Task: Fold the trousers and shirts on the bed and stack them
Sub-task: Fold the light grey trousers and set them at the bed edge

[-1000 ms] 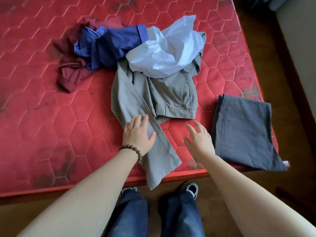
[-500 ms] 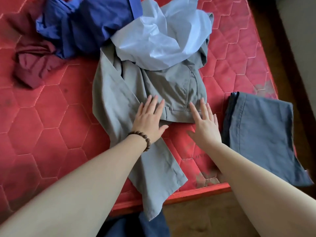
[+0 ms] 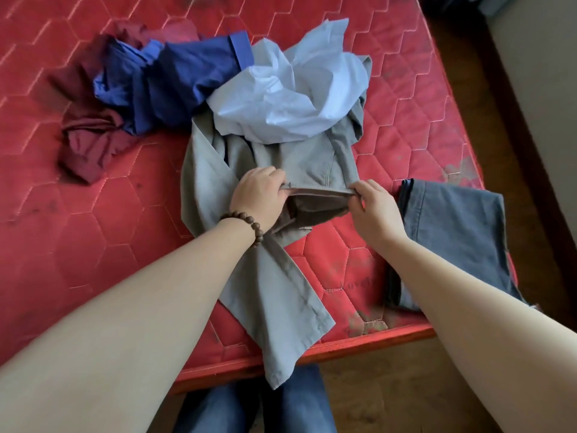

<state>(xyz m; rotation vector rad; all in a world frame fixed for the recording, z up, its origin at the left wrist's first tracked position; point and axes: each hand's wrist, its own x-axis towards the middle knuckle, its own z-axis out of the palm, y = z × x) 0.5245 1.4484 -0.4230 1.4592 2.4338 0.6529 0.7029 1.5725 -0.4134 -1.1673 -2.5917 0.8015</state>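
Grey trousers (image 3: 212, 185) lie crumpled in the middle of the red mattress (image 3: 93, 239), one leg hanging over the near edge. My left hand (image 3: 257, 195) and my right hand (image 3: 373, 204) each pinch an end of the trousers' waistband, which is lifted a little off the bed. A light blue shirt (image 3: 290, 98) lies bunched on the trousers' far part. Left of it sit a dark blue garment (image 3: 175, 79) and a maroon garment (image 3: 90, 142). Folded dark grey trousers (image 3: 452, 232) rest at the right edge of the bed.
The mattress's near edge runs just in front of my legs, which are in blue jeans (image 3: 259, 404). Brown floor (image 3: 515, 126) runs along the right side of the bed, with a pale wall (image 3: 549, 82) beyond it.
Both hands lay flat at the waistband half a second ago; now their fingers are curled onto it and the band is raised off the mattress. The view has pulled back slightly.
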